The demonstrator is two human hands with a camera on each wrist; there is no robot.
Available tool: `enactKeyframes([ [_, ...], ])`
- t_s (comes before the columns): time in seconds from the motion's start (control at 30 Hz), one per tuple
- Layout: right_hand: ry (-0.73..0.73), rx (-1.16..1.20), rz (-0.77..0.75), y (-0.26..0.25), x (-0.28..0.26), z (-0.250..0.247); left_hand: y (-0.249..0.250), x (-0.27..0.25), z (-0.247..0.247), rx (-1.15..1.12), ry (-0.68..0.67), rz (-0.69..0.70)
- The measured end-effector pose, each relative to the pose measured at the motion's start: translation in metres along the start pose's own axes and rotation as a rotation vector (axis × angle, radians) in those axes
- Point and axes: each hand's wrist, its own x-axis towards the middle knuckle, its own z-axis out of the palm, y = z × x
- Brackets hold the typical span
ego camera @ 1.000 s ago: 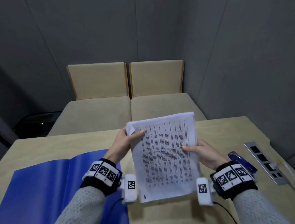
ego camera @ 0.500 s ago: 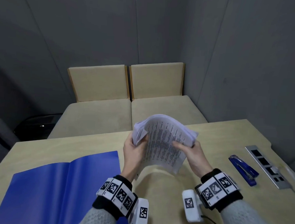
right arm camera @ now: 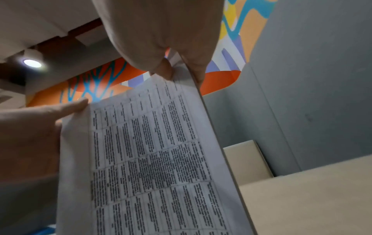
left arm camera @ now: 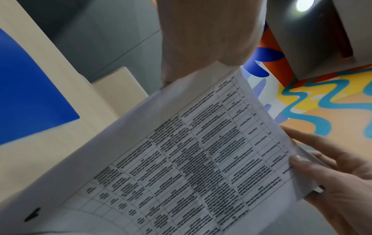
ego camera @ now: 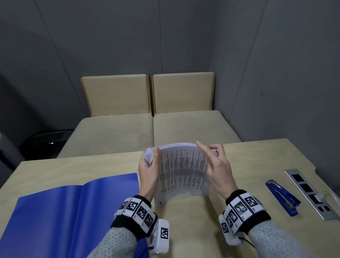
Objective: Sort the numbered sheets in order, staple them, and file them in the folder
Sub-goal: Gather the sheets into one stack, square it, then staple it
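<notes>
White printed sheets (ego camera: 183,168), a stack covered in a table of small black text, stood nearly upright above the pale wooden table (ego camera: 190,227), their lower edge close to its surface and their top bowed over toward the far side. The left hand (ego camera: 149,170) gripped the stack's upper left edge, thumb on the printed face and fingers curled behind. The right hand (ego camera: 218,166) pinched the upper right edge between thumb and fingers, its index finger raised clear of the paper; the right wrist view showed the thumb and a finger closed on the stack's thin edge (right arm camera: 181,74). In the left wrist view the same printed page (left arm camera: 201,159) ran diagonally, with the other hand's fingers at its right edge. An open blue folder (ego camera: 64,212) lay flat on the table to the left, near the left forearm. A blue stapler (ego camera: 282,197) lay to the right, well apart from the hands, just beside a metal socket strip (ego camera: 310,194) set in the table. Two beige cushioned seats (ego camera: 149,128) stood beyond the table's far edge against grey walls.
</notes>
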Motion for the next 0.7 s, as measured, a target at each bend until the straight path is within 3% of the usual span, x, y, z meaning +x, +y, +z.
enactKeyframes([
  [0.17, 0.031, 0.006, -0.031, 0.005, 0.0, 0.0, -0.002, 0.006, 0.0, -0.027, 0.005, -0.037],
  [0.47, 0.003, -0.042, -0.064, -0.001, 0.001, 0.002, 0.009, 0.013, 0.006, 0.1, 0.146, -0.045],
  [0.7, 0.019, -0.037, -0.072, -0.006, 0.001, 0.003, 0.015, 0.014, 0.008, 0.085, 0.121, -0.03],
])
